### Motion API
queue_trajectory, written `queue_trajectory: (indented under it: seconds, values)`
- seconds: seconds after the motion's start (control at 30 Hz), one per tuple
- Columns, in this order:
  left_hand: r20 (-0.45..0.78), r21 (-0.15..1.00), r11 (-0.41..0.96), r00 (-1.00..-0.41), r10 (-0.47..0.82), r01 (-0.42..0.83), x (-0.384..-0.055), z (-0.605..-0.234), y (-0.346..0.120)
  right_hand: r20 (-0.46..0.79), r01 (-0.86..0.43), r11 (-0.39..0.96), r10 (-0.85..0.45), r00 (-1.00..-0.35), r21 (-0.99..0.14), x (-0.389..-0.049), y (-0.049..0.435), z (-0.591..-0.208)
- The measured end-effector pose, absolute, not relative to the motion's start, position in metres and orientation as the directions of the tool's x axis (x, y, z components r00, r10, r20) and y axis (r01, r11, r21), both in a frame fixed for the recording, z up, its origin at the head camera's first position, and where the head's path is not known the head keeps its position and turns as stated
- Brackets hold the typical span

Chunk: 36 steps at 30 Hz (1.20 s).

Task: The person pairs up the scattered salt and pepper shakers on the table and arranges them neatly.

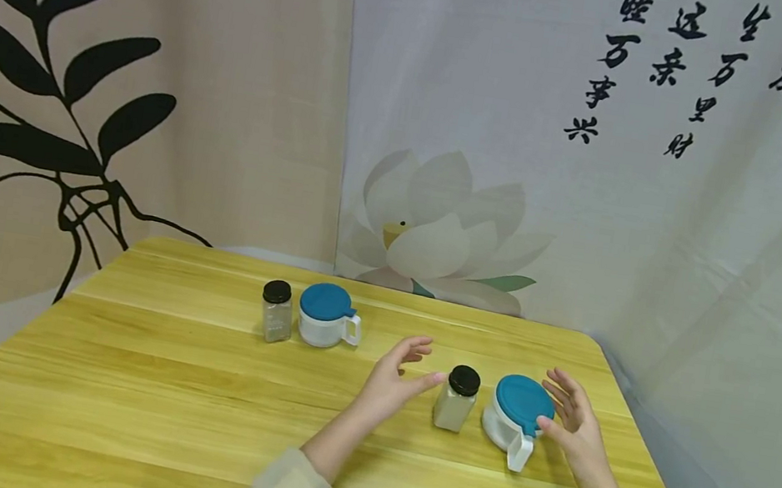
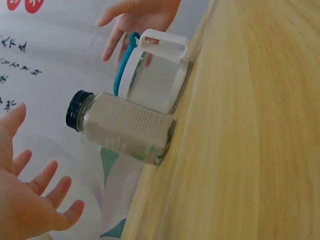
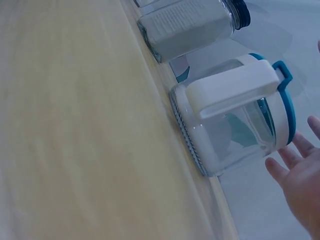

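Note:
A square glass jar with a black lid [image 1: 456,399] stands upright on the right half of the table, filled with something pale. Just left of it is my left hand [image 1: 395,378], fingers loosely bent and holding nothing; the left wrist view shows a gap between that hand and the jar [image 2: 127,125]. To the jar's right stands a clear glass pot with a blue lid and white handle [image 1: 515,419]. My right hand [image 1: 574,430] is at the pot's right side, fingers spread by the lid. In the right wrist view, whether the fingertips [image 3: 276,167] touch the pot [image 3: 235,115] is unclear.
Farther back on the table [image 1: 188,382], left of centre, a second black-lidded jar [image 1: 277,320] stands beside another blue-lidded pot [image 1: 323,322] with a white handle. Behind the table hang a printed lotus cloth [image 1: 455,119] and a cloth with dark leaves [image 1: 262,90].

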State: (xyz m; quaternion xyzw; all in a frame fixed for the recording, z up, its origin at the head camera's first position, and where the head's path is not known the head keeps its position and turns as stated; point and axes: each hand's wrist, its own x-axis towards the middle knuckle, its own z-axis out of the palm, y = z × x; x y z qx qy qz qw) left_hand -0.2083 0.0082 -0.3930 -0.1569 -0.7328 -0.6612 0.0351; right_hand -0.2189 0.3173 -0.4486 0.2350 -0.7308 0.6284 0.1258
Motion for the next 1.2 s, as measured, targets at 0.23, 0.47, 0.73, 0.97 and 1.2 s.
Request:
queue_trajectory:
  seconds: [0.23, 0.47, 0.73, 0.97, 1.2]
  values:
    - [0.262, 0.955, 0.095, -0.949, 0.178, 0.281, -0.208, -0.389, 0.004, 0.499, -0.518, 0.084, -0.176, -0.849, -0.851, -0.218, 0.317, -0.445]
    - [0.269, 0.949, 0.12, -0.947, 0.176, 0.291, -0.209, -0.39, -0.003, 0.519, -0.538, 0.058, -0.191, -0.833, -0.841, -0.216, 0.315, -0.441]
    - [0.267, 0.948, 0.128, -0.948, 0.176, 0.291, -0.23, -0.416, -0.007, 0.521, -0.538, 0.051, -0.183, -0.833, -0.842, -0.216, 0.312, -0.438]
    - [0.266, 0.946, 0.141, -0.948, 0.177, 0.292, -0.228, -0.415, -0.014, 0.519, -0.537, 0.076, -0.172, -0.837, -0.84, -0.213, 0.308, -0.433]
    - [0.277, 0.94, 0.155, -0.945, 0.176, 0.305, -0.228, -0.414, -0.022, 0.538, -0.552, 0.046, -0.171, -0.826, -0.833, -0.213, 0.306, -0.43]
